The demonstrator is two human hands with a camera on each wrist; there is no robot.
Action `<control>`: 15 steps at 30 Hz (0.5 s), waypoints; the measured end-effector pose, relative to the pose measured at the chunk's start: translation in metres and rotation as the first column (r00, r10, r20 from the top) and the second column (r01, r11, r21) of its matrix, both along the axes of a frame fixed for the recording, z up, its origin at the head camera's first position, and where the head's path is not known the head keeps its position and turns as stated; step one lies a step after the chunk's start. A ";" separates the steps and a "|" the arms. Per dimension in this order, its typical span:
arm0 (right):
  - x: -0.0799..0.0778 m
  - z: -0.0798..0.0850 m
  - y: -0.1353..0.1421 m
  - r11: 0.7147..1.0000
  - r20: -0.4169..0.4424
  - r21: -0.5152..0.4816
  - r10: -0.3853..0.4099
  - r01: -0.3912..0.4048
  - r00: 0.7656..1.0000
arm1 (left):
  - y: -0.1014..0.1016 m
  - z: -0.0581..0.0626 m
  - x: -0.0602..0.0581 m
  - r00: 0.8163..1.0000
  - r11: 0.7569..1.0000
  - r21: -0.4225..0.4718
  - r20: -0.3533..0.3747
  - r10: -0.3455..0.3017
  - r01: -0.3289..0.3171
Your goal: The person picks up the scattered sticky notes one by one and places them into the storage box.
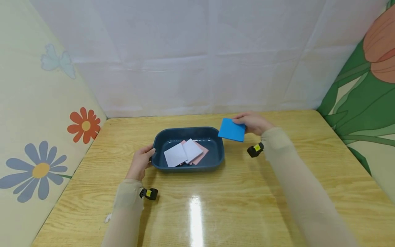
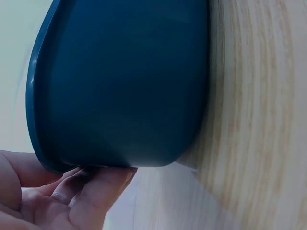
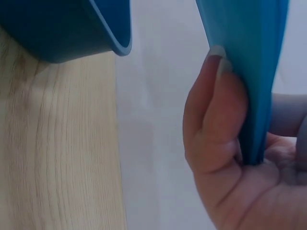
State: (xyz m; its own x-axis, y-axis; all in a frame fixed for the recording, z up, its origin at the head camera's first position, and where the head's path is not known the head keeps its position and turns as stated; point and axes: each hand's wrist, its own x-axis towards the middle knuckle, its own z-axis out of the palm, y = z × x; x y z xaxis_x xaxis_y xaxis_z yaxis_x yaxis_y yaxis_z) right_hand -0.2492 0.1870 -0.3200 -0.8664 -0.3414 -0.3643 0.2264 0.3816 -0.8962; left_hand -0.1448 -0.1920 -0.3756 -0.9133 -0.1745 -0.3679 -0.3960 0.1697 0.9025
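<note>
A dark blue rectangular plastic basin (image 1: 187,168) with rounded corners stands on the table. My left hand (image 1: 142,161) grips its left end; in the left wrist view the thumb (image 2: 33,168) is at the rim and the fingers (image 2: 103,189) lie against the outer wall. Inside the basin, white paper squares (image 1: 176,155) overlap pink paper squares (image 1: 202,157). Just beyond the basin's right end, my right hand (image 1: 253,122) holds up a thin bright blue square pad (image 1: 231,130) by its far right corner. Layered edges of the pad show in the right wrist view, pinched between thumb and fingers (image 3: 223,120).
The wooden table (image 1: 234,206) runs back to a pale cloth wall (image 1: 172,68). Flower-painted panels flank it on the left (image 1: 18,113) and right (image 1: 367,113). A small white scuff (image 1: 108,218) lies beside the left forearm. Both wrists carry small black cameras.
</note>
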 end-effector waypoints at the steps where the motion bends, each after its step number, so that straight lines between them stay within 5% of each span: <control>1: -0.001 0.000 -0.002 1.000 0.004 -0.005 -0.001 0.001 1.000 | 0.000 0.000 0.000 1.000 1.000 0.000 0.000 -0.001 0.001; 15: -0.002 0.001 -0.018 1.000 0.004 -0.002 -0.015 0.015 1.000 | 0.000 0.001 0.003 1.000 1.000 -0.001 -0.003 -0.005 0.005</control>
